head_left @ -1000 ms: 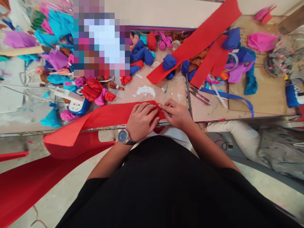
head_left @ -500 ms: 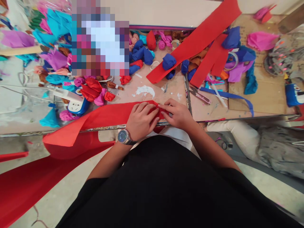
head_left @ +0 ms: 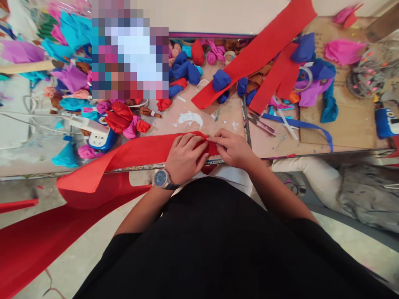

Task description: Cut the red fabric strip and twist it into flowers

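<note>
A long red fabric strip (head_left: 143, 149) lies along the front edge of the table, its left end folded over and hanging past the edge. My left hand (head_left: 186, 155), with a watch on the wrist, rests on the strip's right part, fingers bent over it and thumb tucked close. My right hand (head_left: 232, 147) meets it from the right, thumb and fingertips pinched at the strip's upper edge. The fingertips of both hands nearly touch. Exactly how the cloth is folded beneath the fingers is hidden.
Thread snips (head_left: 263, 124) and a blue ribbon (head_left: 302, 122) lie to the right. Further red strips (head_left: 264, 45) cross the back, among rolled cloth flowers. A power strip (head_left: 102, 137) stands left. More red cloth (head_left: 37, 241) hangs below the table. A person's leg (head_left: 321, 178) shows at right.
My right fingers have drawn closer together and shifted slightly at the strip's upper edge. My left hand and the strip stay almost where they were.
</note>
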Tool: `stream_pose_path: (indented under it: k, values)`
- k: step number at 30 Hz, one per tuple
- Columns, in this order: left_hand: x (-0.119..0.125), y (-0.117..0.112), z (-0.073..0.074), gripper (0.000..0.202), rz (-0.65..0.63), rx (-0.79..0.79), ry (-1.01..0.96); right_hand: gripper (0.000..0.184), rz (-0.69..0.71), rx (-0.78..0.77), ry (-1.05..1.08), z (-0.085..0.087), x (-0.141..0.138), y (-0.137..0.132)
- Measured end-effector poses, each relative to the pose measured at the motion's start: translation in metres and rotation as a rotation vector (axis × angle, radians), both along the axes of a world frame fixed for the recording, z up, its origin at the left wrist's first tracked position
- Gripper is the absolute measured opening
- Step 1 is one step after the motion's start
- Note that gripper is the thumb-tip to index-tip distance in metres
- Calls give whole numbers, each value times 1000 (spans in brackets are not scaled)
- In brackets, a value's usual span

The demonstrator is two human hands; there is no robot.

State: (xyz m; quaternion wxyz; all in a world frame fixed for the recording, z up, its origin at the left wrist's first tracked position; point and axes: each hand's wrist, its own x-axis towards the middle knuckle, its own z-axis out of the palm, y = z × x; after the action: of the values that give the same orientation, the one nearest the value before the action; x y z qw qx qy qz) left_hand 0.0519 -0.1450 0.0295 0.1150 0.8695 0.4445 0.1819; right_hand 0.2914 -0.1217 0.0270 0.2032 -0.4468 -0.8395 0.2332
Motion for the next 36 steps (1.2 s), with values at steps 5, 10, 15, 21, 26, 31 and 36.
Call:
stream_pose_path:
  k: [5,10,15,21,26,31,36]
  values:
    - [-1,-1,-2,39,2,37,-3,36,-8,-18,-3,0,-1,3]
    - [-2,-1,-3,40,-31,55,3,36,-2,-49,32,2,-2,7]
    - [-3,-1,-2,43,-87,8,-10,37,-62,-40,75,5,-1,16]
    - [-1,0,1,49,-78,-38,16,37,-55,-87,37,8,0,24]
    - [0,0,2,49,-79,-39,29,37,-52,-100,29,8,-1,23]
    - [0,0,3,52,-72,-38,35,37,-28,-87,55,7,0,21]
    - [0,0,3,51,-67,-42,36,37,-13,-94,40,8,0,21]
